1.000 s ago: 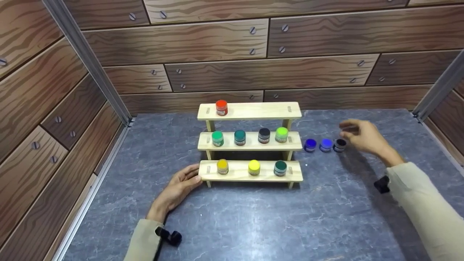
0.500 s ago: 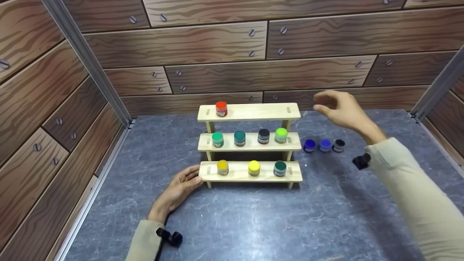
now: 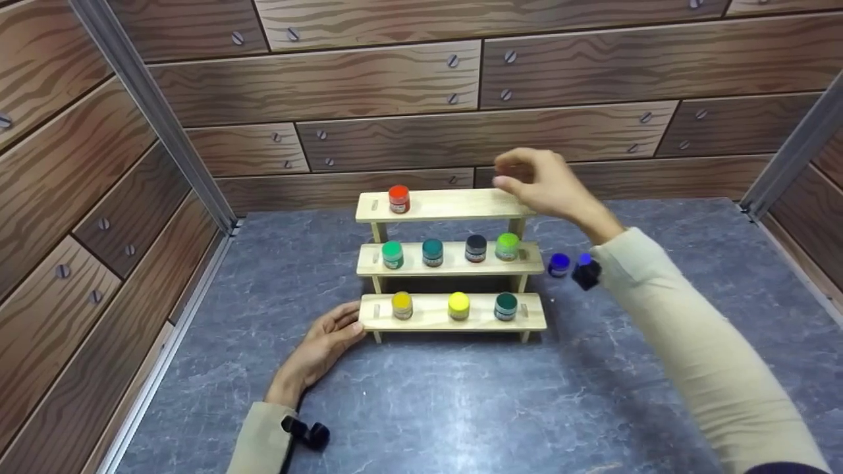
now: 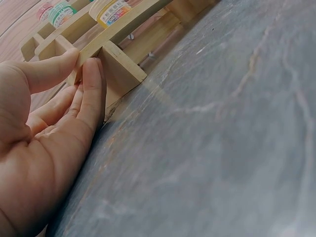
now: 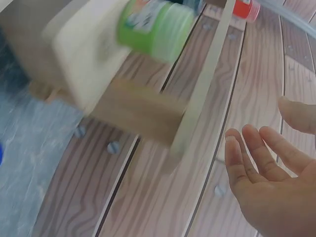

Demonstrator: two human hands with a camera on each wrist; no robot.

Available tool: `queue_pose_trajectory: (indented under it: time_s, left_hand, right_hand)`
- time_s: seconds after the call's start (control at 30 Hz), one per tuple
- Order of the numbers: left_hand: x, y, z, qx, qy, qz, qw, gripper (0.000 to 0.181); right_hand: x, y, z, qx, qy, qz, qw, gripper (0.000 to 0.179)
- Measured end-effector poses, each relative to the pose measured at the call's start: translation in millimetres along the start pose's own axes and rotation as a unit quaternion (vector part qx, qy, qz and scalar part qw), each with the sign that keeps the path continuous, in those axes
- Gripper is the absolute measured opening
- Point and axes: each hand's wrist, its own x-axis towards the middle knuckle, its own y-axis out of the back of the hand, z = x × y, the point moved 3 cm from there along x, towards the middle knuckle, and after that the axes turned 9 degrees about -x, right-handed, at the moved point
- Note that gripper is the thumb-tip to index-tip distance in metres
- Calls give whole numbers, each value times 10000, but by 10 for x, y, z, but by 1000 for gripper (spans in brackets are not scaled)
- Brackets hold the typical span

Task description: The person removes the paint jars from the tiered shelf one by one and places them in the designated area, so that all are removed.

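A three-tier wooden stand (image 3: 421, 321) holds small paint jars. My left hand (image 3: 324, 342) grips the left end of its lowest tier between thumb and fingers, as the left wrist view confirms on the shelf edge (image 4: 123, 32). Over the right end of the top tier hovers my right hand (image 3: 546, 184), fingers loosely bent, thumb apart, nothing between them. A red jar (image 3: 399, 199) stands at the top left. The middle tier bears green (image 3: 392, 255), teal (image 3: 433, 253), black (image 3: 475, 249) and light green (image 3: 507, 247) jars. Below are ochre (image 3: 402, 306), yellow (image 3: 459, 306) and dark green (image 3: 506, 307) jars.
Right of the stand, a dark blue jar (image 3: 558, 264) sits on the grey marbled table (image 3: 421, 408). Another blue jar (image 3: 585, 258) is mostly covered by the right wrist camera (image 3: 586, 274). Wood-patterned walls (image 3: 382, 79) close the back and sides.
My right hand has moved left and up from beside the loose jars to above the top tier. Its sleeve now hides the rightmost loose jar. My left hand stays put.
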Motion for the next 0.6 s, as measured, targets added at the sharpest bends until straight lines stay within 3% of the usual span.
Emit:
queue_pose_trajectory:
  time_s: [0.6]
  left_hand:
    - [-8, -1, 5, -1, 27, -29, 10000, 66]
  right_hand:
    - [350, -614, -681, 198, 204, -439, 9986, 43]
